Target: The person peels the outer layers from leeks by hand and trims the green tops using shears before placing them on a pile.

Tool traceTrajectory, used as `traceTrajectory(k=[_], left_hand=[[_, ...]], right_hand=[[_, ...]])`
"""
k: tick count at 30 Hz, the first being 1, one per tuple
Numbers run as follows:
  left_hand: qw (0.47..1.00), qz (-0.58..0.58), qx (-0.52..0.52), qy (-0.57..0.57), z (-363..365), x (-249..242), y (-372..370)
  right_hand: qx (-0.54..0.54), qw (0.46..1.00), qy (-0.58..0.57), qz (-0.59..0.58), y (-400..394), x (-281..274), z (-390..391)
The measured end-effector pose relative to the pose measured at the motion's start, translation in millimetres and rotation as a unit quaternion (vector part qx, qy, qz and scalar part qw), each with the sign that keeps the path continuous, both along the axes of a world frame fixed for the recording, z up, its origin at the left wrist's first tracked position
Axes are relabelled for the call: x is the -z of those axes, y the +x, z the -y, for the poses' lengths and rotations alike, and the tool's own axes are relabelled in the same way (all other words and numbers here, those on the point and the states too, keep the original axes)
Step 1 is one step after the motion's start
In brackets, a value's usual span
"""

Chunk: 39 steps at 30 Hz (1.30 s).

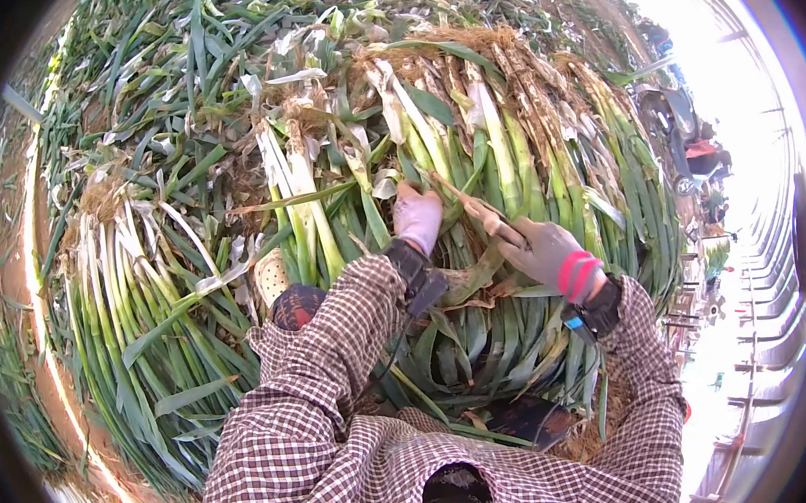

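My left hand [418,217], in a pale glove, is closed among the green onion stalks [427,142] at the middle of the pile. Its curled fingers hide whatever they hold. My right hand [547,252], in a grey glove with a pink cuff, grips a thin tan strip [447,185] that looks like a dry onion leaf. This strip slants up and left toward the left hand's fingertips. Around both hands lie long green onions with white shanks and brown roots, their roots pointing away from me. Long green leaves [497,337] spread below the hands.
A separate bunch of cleaner green onions [120,264] lies at left. Loose leaves and peelings [171,100] cover the ground beyond. A perforated beige shoe [270,273] shows beside my left sleeve. A vehicle [672,127] stands at far right under a ribbed greenhouse frame [766,325].
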<state>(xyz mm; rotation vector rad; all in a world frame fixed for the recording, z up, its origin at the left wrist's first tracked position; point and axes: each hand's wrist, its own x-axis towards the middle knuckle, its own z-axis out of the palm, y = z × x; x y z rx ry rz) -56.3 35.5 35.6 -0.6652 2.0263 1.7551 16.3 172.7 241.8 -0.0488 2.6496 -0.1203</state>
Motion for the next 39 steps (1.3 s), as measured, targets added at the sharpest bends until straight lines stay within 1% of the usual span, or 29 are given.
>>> traceTrajectory(k=[2, 5, 8, 9, 12, 14, 18, 19, 22, 23, 25, 26, 27, 29, 30, 32, 34, 37, 38, 39], left_hand=[[0.999, 0.020, 0.031, -0.007, 8.6, -3.9, -8.5], [0.978, -0.075, 0.093, -0.173, 10.3, -14.1, -11.3], [0.981, -0.030, 0.119, -0.150, 14.3, -15.3, -22.9], [0.983, -0.023, 0.123, -0.135, 17.6, -17.5, -23.6], [0.983, -0.030, 0.131, -0.124, 14.6, -6.4, -13.7], [0.983, -0.013, 0.154, -0.101, 13.9, -7.8, -4.5], [0.964, -0.048, 0.231, -0.124, 14.9, -30.5, 30.8], [0.962, -0.052, 0.244, -0.114, 16.7, -36.5, 39.9], [0.968, -0.017, 0.250, 0.013, 23.5, -29.2, 50.2], [0.974, -0.009, 0.222, 0.043, 18.1, -17.5, 50.1], [0.983, -0.024, 0.180, -0.012, 19.5, -30.1, 48.1], [0.986, -0.031, 0.160, -0.037, 18.3, -34.7, 47.0], [0.988, -0.037, 0.151, -0.013, 12.4, -25.0, 45.7], [0.986, -0.046, 0.162, -0.002, 4.4, -16.0, 46.0], [0.985, -0.049, 0.168, 0.002, 4.0, -19.3, 47.9], [0.981, -0.060, 0.185, 0.027, 5.0, -26.6, 60.7], [0.979, -0.079, 0.185, 0.040, 8.6, -33.2, 69.2], [0.979, -0.066, 0.180, 0.065, 7.0, -33.6, 70.1], [0.978, -0.062, 0.181, 0.079, 5.8, -31.6, 68.8], [0.984, -0.027, 0.142, 0.108, -0.1, -27.5, 65.2]], right_hand=[[-0.011, 1.000, 0.003, -0.017, -14.5, 14.8, -0.8], [-0.016, 0.999, -0.005, -0.043, -42.5, 31.1, 4.1], [-0.027, 0.997, -0.006, -0.067, -74.5, 54.9, 9.2], [-0.019, 0.998, -0.024, -0.055, -87.5, 60.7, 15.6], [-0.024, 0.997, -0.017, -0.069, -126.2, 92.5, 18.6], [-0.016, 0.998, -0.007, -0.063, -143.3, 95.0, 32.5], [-0.013, 0.996, 0.013, -0.089, -167.2, 108.3, 36.9], [-0.003, 0.994, 0.014, -0.106, -169.4, 112.0, 36.2], [-0.026, 0.995, -0.034, -0.086, -152.3, 96.3, 22.1], [-0.019, 0.995, -0.063, -0.069, -137.4, 89.9, 14.0], [0.034, 0.997, -0.074, 0.000, -91.9, 53.2, 14.7], [0.025, 0.998, -0.050, 0.006, -69.8, 40.6, 13.1], [0.011, 0.998, -0.062, 0.004, -45.9, 27.9, 12.5], [-0.001, 0.999, -0.045, 0.010, -23.5, 25.2, 5.6], [-0.007, 0.999, -0.038, 0.013, -17.5, 23.3, 3.6], [0.006, 0.999, -0.023, -0.023, -31.0, 30.7, 12.0], [0.024, 0.998, -0.023, -0.059, -64.3, 50.6, 15.1], [0.007, 0.990, -0.038, -0.138, -104.3, 77.6, 17.3], [0.001, 0.992, -0.053, -0.118, -102.8, 78.2, 14.1], [-0.005, 0.993, -0.066, -0.097, -99.6, 72.5, 11.1]])
